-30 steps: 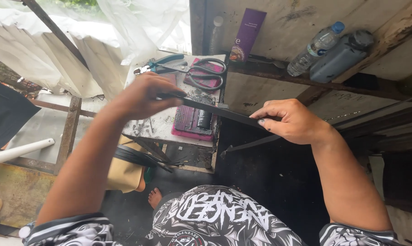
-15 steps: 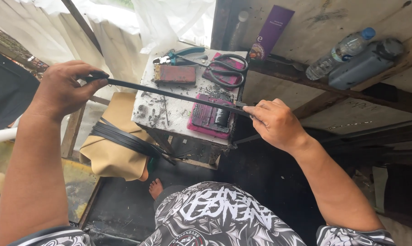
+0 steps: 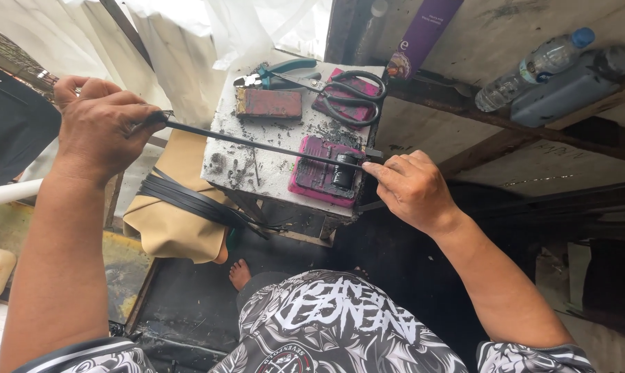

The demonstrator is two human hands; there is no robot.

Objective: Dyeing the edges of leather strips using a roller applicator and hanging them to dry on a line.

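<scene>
The black strip (image 3: 264, 144) now runs nearly level across the small white block (image 3: 247, 169) — stretched taut between the two hands, from the left hand (image 3: 98, 124) out past the block's left edge to the right hand (image 3: 412, 190) at its right corner. The left hand is closed in a fist round one end; the right pinches the other end between thumb and forefinger, just beside the small black cylinder (image 3: 343, 173) on the pink holder (image 3: 319, 176).

A second ago the hands were close together in front of the block and the strip was short between them. Half a second ago the left hand had swung out wide and high, the strip slanting down to the right. Now the left hand sits lower and the strip has flattened out, lying just over the block's top. To my eye that looks like a pull being finished — the strip drawn out to its length through the holder.

Behind it, untouched, lie the dark red block (image 3: 267, 103), the black-handled scissors (image 3: 354, 97) and the green-handled pliers (image 3: 278, 71). A coil of more black strips (image 3: 185, 197) rests on the tan bag (image 3: 171, 228) below. Two bottles (image 3: 554, 69) lie on the shelf to the right.
</scene>
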